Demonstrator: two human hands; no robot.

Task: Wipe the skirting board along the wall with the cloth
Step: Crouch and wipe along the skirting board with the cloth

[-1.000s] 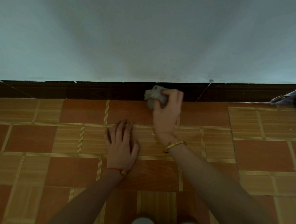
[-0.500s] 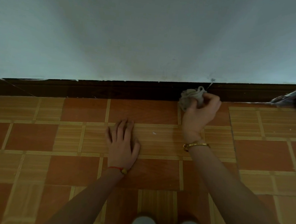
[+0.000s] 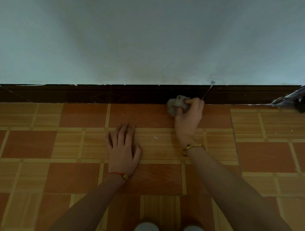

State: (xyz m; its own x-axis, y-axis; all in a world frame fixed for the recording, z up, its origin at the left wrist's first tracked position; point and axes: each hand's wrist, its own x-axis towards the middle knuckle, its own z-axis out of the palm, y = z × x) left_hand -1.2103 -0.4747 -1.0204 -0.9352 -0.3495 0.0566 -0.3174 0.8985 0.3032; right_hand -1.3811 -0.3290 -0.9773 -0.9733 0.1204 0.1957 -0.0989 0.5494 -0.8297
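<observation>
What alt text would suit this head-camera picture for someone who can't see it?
A person's right hand presses a crumpled grey cloth against the dark brown skirting board under a pale wall. The left hand rests flat on the orange patterned floor tiles.

A plain pale blue-grey wall (image 3: 153, 35) filled the upper half of the view, dimly lit and scuffed near its foot; the floor (image 3: 30, 143) was laid with tiles, plain reddish-brown squares alternating with lighter striped tan ones; a dark, blurred object (image 3: 302, 99) lay against the wall's foot at the right edge, its kind unclear.
</observation>
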